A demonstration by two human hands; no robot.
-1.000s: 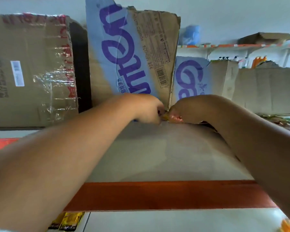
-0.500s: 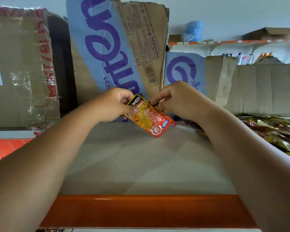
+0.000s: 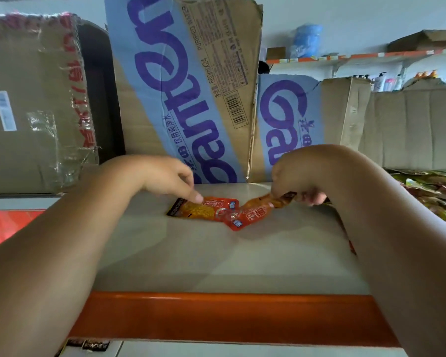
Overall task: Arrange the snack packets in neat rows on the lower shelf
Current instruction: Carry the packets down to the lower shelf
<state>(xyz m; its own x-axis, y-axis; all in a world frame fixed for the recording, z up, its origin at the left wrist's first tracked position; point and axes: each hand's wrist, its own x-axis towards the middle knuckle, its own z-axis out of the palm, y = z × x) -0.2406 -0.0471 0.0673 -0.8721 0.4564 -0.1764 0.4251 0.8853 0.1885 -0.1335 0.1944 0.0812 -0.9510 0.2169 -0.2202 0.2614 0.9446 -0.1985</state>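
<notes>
The left hand (image 3: pixel 170 177) reached down with its fingers loose and fairly straight, and one fingertip (image 3: pixel 198 198) rested on the first packet (image 3: pixel 204 210). It held nothing. The right hand (image 3: pixel 301 176) was curled, and it pinched the far right end of the second packet (image 3: pixel 252 213). So there were two orange snack packets between the two hands. The first packet lay flat on the grey shelf (image 3: pixel 216 261), towards the far side. The second packet was lifted at its pinched end, and its low end touched the right end of the first packet. The shelf had one orange front edge (image 3: pixel 216 313) on the near side. At the back of the shelf stood two boxes with blue bands and big purple letters: one tall blue box (image 3: pixel 186 86) and, to its right, one short blue box (image 3: pixel 294 117). On the far left was one brown taped box (image 3: pixel 31 104). On the right stood some plain cardboard (image 3: pixel 417 127). Near it, on the right side, lay a heap of more packets (image 3: pixel 435 194), too jumbled to count.
</notes>
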